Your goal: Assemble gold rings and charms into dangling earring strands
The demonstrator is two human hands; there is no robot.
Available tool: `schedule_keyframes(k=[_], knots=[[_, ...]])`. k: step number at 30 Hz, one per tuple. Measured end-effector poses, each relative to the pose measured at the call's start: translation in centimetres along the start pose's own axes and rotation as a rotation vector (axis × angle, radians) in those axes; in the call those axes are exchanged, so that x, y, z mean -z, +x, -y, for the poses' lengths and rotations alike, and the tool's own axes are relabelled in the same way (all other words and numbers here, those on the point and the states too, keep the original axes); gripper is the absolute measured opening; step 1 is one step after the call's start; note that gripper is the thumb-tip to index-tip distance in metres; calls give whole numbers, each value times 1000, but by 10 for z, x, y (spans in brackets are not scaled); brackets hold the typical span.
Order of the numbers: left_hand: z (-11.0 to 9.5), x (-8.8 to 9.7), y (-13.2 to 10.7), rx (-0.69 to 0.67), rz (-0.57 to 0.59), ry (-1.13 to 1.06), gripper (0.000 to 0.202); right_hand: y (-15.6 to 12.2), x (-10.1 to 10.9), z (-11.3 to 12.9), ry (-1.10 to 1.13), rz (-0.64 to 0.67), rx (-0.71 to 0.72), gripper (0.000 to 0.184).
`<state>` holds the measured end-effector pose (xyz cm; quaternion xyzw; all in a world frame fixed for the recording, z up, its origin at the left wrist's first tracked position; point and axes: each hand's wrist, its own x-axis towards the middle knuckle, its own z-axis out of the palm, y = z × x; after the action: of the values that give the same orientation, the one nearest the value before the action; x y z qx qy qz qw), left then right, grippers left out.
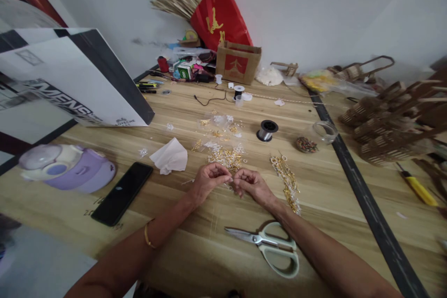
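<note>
My left hand (211,179) and my right hand (252,183) meet at the middle of the wooden table, fingertips pinched almost together. Between them is a tiny silvery piece, too small to name. Just beyond my fingers lies a pile of gold and clear beads and findings (225,156). Right of my right hand rests a bundle of gold and silver beaded strands (288,184) with rings at the top. A pair of scissors (267,244) with pale green handles lies below my hands, blades pointing left.
A spool of wire (267,130) stands beyond the strands, near a jar on its side (324,132) and dark mixed beads (306,145). On the left are a black phone (122,193), a crumpled tissue (170,156), a purple bottle (80,167) and a large box (87,84).
</note>
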<state>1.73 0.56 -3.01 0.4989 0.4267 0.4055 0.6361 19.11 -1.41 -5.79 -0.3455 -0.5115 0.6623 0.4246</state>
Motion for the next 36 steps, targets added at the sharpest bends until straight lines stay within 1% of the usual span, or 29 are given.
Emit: schedule_keyframes(k=[7, 15, 21, 26, 30, 36], knots=[[2, -1, -1, -60, -41, 86, 16, 1, -2, 3, 10, -19, -32, 26], [1, -5, -6, -199, -49, 187, 8, 2, -1, 2, -11, -23, -44, 25], [0, -7, -10, -273, -22, 241, 5, 1, -1, 0, -33, -15, -32, 25], [1, -5, -10, -367, 4, 329, 2, 1, -3, 1, -69, -22, -21, 26], [-1, -4, -9, -371, 22, 377, 1, 0, -4, 1, -83, -11, -8, 26], [-2, -3, -9, -367, 42, 370, 2, 1, -3, 2, -68, -17, -30, 27]])
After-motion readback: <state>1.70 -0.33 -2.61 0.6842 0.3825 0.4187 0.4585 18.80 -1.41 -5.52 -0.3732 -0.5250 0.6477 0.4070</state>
